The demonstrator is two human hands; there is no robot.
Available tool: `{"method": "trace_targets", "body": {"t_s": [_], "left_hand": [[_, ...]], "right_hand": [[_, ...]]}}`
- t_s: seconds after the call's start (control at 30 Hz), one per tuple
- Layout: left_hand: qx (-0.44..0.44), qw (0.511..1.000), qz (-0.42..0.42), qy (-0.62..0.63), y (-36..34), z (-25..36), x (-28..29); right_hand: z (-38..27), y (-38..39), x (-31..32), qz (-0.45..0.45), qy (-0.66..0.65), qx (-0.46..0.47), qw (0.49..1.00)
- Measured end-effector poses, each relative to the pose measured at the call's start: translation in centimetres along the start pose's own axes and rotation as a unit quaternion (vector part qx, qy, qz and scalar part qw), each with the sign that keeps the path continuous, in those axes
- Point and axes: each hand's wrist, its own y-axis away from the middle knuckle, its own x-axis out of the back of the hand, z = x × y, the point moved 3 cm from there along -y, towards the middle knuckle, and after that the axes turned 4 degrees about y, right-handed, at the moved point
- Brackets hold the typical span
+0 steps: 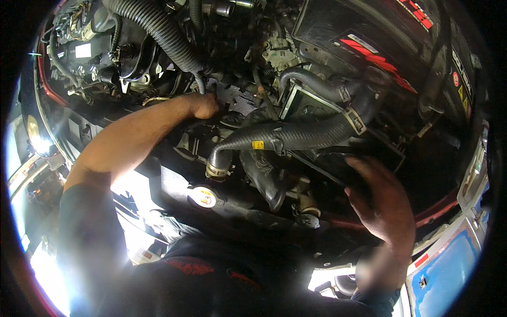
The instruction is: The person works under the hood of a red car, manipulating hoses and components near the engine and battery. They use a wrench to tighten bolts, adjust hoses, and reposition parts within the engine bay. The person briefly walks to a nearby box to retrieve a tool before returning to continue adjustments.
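Note:
My left hand (207, 104) reaches down into the middle of an engine bay, below the end of a thick corrugated black hose (158, 34). Its fingers are mostly hidden among dark parts there. Over the right front of the bay, my right hand (383, 198) is curved, with its thumb apart from the fingers and nothing visible held. Dark plastic lies close to those fingertips; whether they touch it is unclear. Between the hands runs a bent, ribbed black radiator hose (301, 136) with a clamp (217, 170) around its left end and another clamp (355, 121) farther right.
A round cap (202, 197) with a pale label sits on the front crossmember. Beside it a black duct (264, 182) slants downward. A large battery (364, 53) with red markings fills the far right. A blue panel (446, 274) stands outside the bay, at lower right.

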Motion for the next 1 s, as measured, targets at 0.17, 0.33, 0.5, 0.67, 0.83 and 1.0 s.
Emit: {"method": "trace_targets", "body": {"t_s": [0.17,0.33,0.5,0.67,0.83,1.0], "left_hand": [[0.046,0.995,0.042,-0.073,-4.1,-3.2,-0.4],[0.077,0.991,0.072,-0.088,-6.0,-4.8,-0.8],[0.086,0.989,0.081,-0.094,-6.3,-5.4,-1.2],[0.101,0.987,0.092,-0.087,-6.7,-5.3,-0.8],[0.110,0.985,0.105,-0.075,-6.9,-5.5,-0.4],[0.121,0.984,0.120,-0.055,-7.0,-5.8,-0.3]], "right_hand": [[-0.2,-0.1,0.1,-0.013,-0.002,-0.012,1.000],[-0.1,-0.1,0.3,-0.017,-0.001,-0.013,1.000],[-0.2,-0.1,0.1,-0.024,0.019,-0.002,1.000],[-0.1,-0.2,0.3,-0.023,0.017,0.000,1.000],[0.0,-0.3,0.3,-0.034,0.001,-0.003,0.999],[-0.2,-0.3,0.3,-0.034,0.027,0.000,0.999]]}}
